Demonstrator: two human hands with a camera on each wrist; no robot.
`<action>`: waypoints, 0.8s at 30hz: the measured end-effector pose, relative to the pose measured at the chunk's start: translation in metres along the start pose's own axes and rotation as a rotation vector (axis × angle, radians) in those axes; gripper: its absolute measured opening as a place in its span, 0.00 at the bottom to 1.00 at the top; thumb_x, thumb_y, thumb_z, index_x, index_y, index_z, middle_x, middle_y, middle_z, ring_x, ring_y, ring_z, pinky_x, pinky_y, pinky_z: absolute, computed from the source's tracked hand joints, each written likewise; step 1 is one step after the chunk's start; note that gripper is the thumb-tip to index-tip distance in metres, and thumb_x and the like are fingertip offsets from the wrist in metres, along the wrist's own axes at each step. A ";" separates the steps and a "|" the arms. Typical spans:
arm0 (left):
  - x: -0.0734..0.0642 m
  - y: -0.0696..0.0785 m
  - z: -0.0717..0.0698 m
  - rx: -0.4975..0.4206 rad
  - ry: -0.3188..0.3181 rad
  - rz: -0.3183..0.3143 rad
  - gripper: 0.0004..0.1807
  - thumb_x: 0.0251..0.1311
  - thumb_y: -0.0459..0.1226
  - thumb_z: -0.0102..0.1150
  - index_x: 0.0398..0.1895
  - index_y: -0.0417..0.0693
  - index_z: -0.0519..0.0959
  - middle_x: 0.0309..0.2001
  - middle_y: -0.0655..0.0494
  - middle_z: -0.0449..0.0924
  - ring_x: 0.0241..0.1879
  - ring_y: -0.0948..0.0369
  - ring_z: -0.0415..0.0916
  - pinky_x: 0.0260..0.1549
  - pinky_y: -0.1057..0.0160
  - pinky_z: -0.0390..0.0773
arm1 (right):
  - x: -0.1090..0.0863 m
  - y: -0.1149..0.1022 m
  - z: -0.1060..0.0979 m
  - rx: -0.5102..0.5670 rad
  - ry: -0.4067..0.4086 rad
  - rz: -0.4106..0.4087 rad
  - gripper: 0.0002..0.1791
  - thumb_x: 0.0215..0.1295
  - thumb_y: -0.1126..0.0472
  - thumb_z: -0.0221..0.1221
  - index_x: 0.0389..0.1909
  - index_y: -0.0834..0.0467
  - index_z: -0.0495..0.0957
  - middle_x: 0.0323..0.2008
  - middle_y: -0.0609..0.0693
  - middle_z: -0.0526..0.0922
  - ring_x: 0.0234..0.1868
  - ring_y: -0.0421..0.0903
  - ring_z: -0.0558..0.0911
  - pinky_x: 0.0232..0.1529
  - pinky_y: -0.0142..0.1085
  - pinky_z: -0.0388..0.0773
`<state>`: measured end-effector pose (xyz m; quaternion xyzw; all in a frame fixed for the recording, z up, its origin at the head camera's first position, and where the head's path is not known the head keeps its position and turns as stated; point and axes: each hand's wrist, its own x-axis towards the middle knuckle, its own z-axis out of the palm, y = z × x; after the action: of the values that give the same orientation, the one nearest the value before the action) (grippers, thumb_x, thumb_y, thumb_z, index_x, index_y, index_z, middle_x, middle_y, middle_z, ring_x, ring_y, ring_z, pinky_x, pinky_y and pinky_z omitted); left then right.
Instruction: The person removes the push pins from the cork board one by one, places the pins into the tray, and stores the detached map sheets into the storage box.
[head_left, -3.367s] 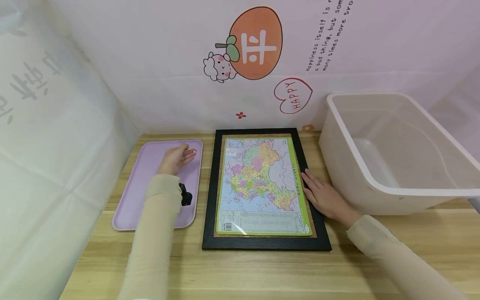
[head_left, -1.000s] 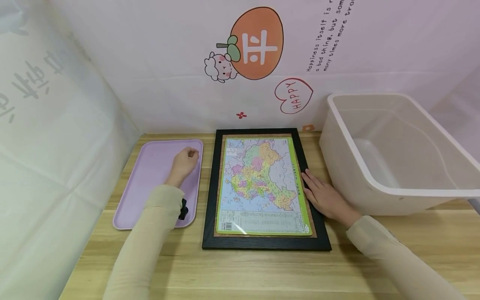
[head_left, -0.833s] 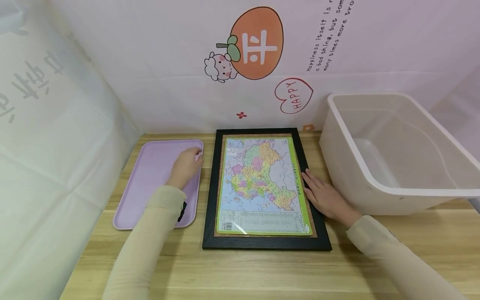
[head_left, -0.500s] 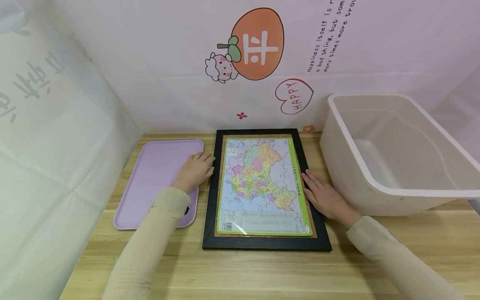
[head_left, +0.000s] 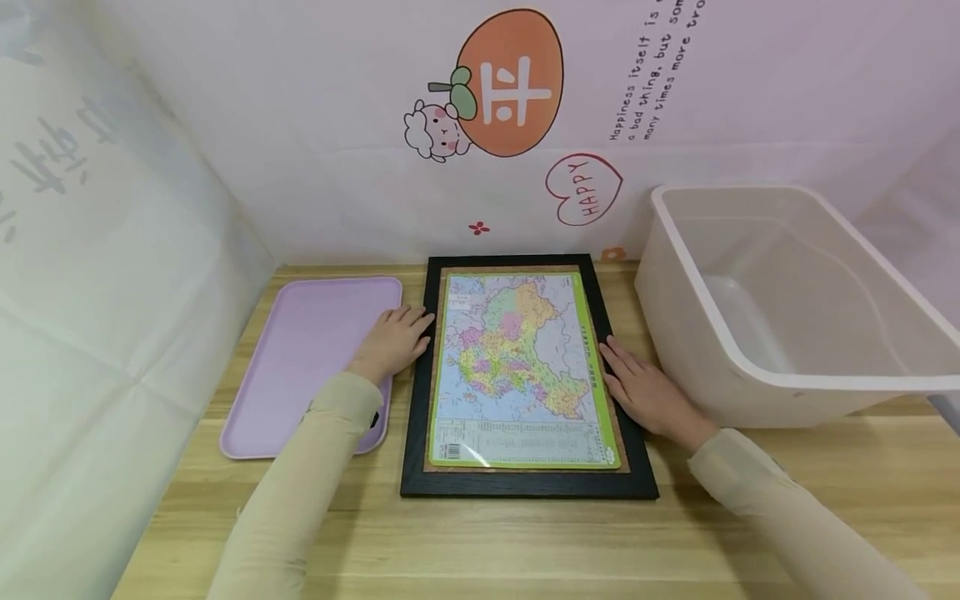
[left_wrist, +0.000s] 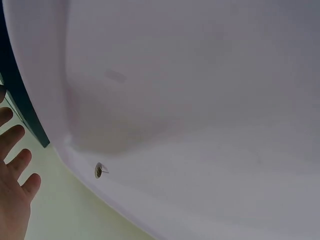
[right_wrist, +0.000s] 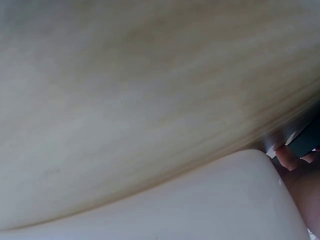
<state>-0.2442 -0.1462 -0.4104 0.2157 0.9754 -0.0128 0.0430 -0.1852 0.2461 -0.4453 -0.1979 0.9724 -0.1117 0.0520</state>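
A colourful map sheet (head_left: 517,375) with a green border lies on a cork board in a black frame (head_left: 525,485), flat on the table. My left hand (head_left: 393,340) reaches over the tray's right side, its fingertips touching the frame's left edge. Opposite, my right hand (head_left: 652,393) rests with extended fingers on the frame's right edge. Under my left arm is a lilac tray (head_left: 300,358); the left wrist view shows a small thumbtack (left_wrist: 100,170) lying near its rim. Neither hand holds anything visible.
A large white plastic tub (head_left: 750,358) stands at the right, close beside my right hand. A white printed cloth (head_left: 337,200) hangs behind the table and another covers the left side. The wooden table (head_left: 480,550) extends in front of the frame.
My left hand, palm raised over the tray earlier, curled its fingers, then moved right to the frame's left edge and spread them there. My right hand has stayed in place.
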 end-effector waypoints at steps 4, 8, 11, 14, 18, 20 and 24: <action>0.002 0.000 0.002 0.002 -0.016 -0.001 0.26 0.74 0.45 0.38 0.71 0.45 0.62 0.72 0.45 0.59 0.71 0.44 0.56 0.70 0.44 0.58 | 0.001 -0.001 -0.001 -0.001 0.003 0.003 0.32 0.77 0.52 0.38 0.74 0.66 0.48 0.75 0.64 0.48 0.74 0.63 0.54 0.71 0.56 0.56; 0.004 0.000 0.004 -0.004 -0.047 -0.003 0.26 0.74 0.44 0.36 0.72 0.46 0.60 0.73 0.46 0.58 0.72 0.45 0.57 0.69 0.45 0.59 | 0.001 0.000 -0.001 0.001 0.005 0.007 0.32 0.77 0.53 0.39 0.74 0.65 0.48 0.75 0.64 0.49 0.74 0.63 0.55 0.71 0.56 0.57; 0.004 0.000 0.005 -0.037 -0.063 -0.017 0.26 0.75 0.44 0.35 0.72 0.46 0.59 0.74 0.46 0.56 0.72 0.46 0.57 0.69 0.45 0.59 | 0.002 -0.001 -0.001 0.012 0.005 0.012 0.32 0.77 0.52 0.39 0.74 0.65 0.48 0.75 0.64 0.49 0.73 0.63 0.55 0.71 0.56 0.57; 0.004 -0.001 0.005 -0.063 -0.073 -0.024 0.27 0.75 0.45 0.35 0.73 0.46 0.58 0.74 0.47 0.55 0.72 0.46 0.56 0.70 0.44 0.58 | 0.002 -0.001 -0.002 0.030 0.002 0.022 0.32 0.77 0.52 0.40 0.74 0.65 0.49 0.74 0.65 0.49 0.73 0.64 0.55 0.70 0.57 0.58; 0.003 -0.001 0.006 -0.061 -0.078 -0.018 0.28 0.75 0.47 0.34 0.73 0.47 0.57 0.74 0.48 0.55 0.71 0.46 0.57 0.69 0.43 0.58 | 0.004 -0.004 -0.004 0.073 0.010 0.037 0.31 0.75 0.54 0.43 0.73 0.66 0.51 0.73 0.67 0.51 0.72 0.66 0.56 0.69 0.59 0.60; 0.003 -0.002 0.005 -0.054 -0.078 -0.014 0.28 0.75 0.48 0.34 0.73 0.48 0.57 0.75 0.49 0.55 0.71 0.47 0.58 0.70 0.43 0.57 | 0.006 -0.006 -0.006 0.106 0.015 0.050 0.31 0.74 0.56 0.45 0.72 0.68 0.53 0.72 0.69 0.52 0.71 0.67 0.57 0.68 0.59 0.60; 0.001 -0.004 0.004 -0.044 -0.080 -0.002 0.28 0.75 0.49 0.34 0.73 0.48 0.57 0.75 0.50 0.55 0.71 0.47 0.58 0.70 0.42 0.56 | 0.010 -0.013 -0.013 0.160 0.040 0.103 0.27 0.72 0.60 0.47 0.67 0.70 0.61 0.70 0.71 0.57 0.69 0.69 0.60 0.66 0.60 0.63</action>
<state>-0.2464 -0.1492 -0.4148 0.2129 0.9732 -0.0002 0.0868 -0.1916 0.2331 -0.4301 -0.1406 0.9701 -0.1903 0.0537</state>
